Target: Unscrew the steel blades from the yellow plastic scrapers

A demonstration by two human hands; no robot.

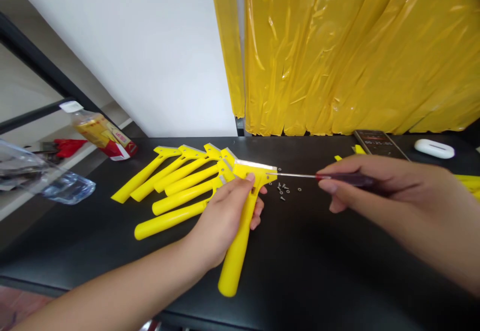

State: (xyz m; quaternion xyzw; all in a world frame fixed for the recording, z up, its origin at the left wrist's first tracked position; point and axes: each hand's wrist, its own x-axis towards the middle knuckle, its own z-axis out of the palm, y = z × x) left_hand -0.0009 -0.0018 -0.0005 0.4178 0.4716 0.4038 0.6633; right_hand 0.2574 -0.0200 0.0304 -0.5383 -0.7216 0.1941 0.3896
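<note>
My left hand [225, 216] is closed around a yellow scraper [240, 251], thumb pressed on its head just below the metal blade edge. The scraper's handle points down toward me. In my right hand [378, 196] is a screwdriver [348, 178] with a dark red handle, pinched between thumb and fingers. Its thin shaft reaches left, and the tip meets the right side of the scraper's head near a screw. Several small screws and nuts [283, 188] lie on the black table just right of the scraper.
Several more yellow scrapers [180, 183] lie fanned out on the black table [307, 271] at left. A drink bottle [103, 131] stands behind them. A phone [380, 143] showing a timer and a white earbud case [434, 148] sit at back right, before yellow plastic sheeting [356, 51].
</note>
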